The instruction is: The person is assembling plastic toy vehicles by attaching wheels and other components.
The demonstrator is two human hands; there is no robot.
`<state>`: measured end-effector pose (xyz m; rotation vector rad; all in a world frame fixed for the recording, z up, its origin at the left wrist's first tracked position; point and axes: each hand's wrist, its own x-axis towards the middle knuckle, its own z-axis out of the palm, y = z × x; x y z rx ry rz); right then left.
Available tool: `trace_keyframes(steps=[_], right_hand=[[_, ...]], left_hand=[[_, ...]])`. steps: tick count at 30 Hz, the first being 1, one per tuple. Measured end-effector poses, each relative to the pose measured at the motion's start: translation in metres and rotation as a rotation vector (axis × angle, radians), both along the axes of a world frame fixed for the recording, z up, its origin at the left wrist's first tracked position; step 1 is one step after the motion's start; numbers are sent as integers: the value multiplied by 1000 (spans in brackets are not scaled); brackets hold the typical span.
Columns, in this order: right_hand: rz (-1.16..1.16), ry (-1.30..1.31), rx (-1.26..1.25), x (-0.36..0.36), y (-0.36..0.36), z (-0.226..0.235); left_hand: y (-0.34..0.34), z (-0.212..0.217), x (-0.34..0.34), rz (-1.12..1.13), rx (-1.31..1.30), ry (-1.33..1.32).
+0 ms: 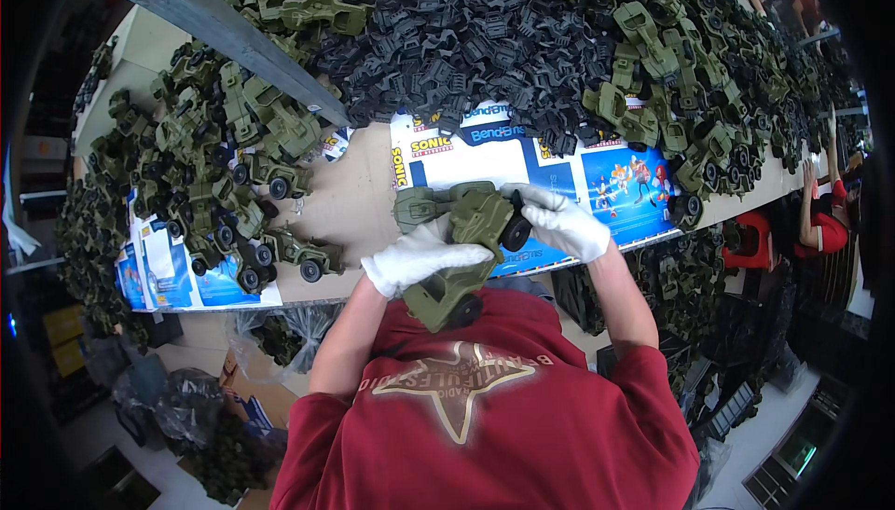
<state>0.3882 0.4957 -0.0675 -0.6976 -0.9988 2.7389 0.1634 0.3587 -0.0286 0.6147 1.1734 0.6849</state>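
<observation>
Holding toy jeep, heaped table, pale floor

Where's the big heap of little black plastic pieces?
In the head view, the heap of black pieces is on the table at the top middle, between green toy trucks on its left and right.

Beyond the left fingers, yellow-and-red and blue lettering marks the sheet; nearer the body than those fingers, lettering crosses the shirt's star.
</observation>
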Motion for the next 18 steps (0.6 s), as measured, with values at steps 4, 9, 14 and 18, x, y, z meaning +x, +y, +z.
trace_keyframes(steps=[4,9,14,18], right_hand=[[-33,-43,-198,0,-6,0],[-257,-40,463,-3,8,15],[56,-71,572,-6,1,20],[51,-103,416,-3,5,16]], left_hand=[[-1,-2,2,-38,183,147],[-9,-8,5,2,188,177],[-5,10,6,28,174,77],[-5,15,6,65,180,49]])
